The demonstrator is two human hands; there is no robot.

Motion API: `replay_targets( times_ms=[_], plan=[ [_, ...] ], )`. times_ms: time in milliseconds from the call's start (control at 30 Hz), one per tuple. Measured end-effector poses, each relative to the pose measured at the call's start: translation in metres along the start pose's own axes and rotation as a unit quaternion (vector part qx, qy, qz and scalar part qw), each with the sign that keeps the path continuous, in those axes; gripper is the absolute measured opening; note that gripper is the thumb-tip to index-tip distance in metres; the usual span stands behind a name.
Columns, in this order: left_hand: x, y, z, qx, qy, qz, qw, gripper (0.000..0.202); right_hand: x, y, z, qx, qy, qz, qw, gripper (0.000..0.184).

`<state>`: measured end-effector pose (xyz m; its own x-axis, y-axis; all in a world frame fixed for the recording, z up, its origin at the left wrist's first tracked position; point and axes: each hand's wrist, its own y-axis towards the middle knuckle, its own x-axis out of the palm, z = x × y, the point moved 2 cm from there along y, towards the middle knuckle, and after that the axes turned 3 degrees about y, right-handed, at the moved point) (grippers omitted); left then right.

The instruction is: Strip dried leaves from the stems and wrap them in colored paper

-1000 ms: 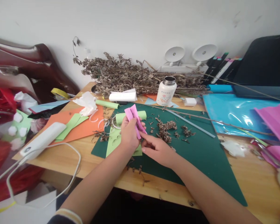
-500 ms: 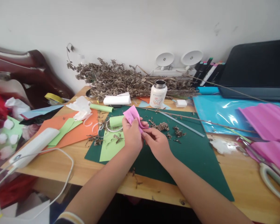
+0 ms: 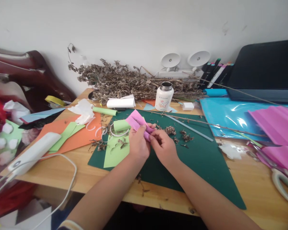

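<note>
Wooden table against a white wall; dried leaf bits are scattered on the green mat. Pink paper piece is held above the mat, clamped in the left hand, thumb on top; its near end is pinched by the right hand. Shaping judged partway: near end gathered, far end left flared and unclosed. Whether anything is enclosed can't be told. Larger pink sheets are left lying at right.

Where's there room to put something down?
The right side of the mat is bare, between the right arm and the pale strip. There's bare table between the mat and the scissors, too. It's crowded at the back, with dried plants and the bottle, and on the left, with orange paper.
</note>
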<state>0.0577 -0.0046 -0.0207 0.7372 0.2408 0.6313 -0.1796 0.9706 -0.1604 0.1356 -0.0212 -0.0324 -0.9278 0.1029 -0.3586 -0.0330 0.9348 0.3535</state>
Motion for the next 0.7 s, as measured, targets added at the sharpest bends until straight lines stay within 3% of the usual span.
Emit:
replay_targets(
  times_ms=[267,467,700],
  plan=[
    [-0.003,0.004,0.003,0.019,0.014,0.048,0.999,0.011,0.001,-0.002,0.006,0.009,0.028,-0.008,1.000,0.019],
    [-0.007,0.010,0.007,0.026,0.026,0.054,0.998,0.010,-0.011,0.003,0.003,-0.091,-0.036,-0.052,0.994,0.012],
    [-0.009,0.010,0.008,0.022,0.010,0.039,0.999,0.008,-0.012,0.006,0.003,-0.141,-0.073,-0.051,0.986,0.010]
  ],
)
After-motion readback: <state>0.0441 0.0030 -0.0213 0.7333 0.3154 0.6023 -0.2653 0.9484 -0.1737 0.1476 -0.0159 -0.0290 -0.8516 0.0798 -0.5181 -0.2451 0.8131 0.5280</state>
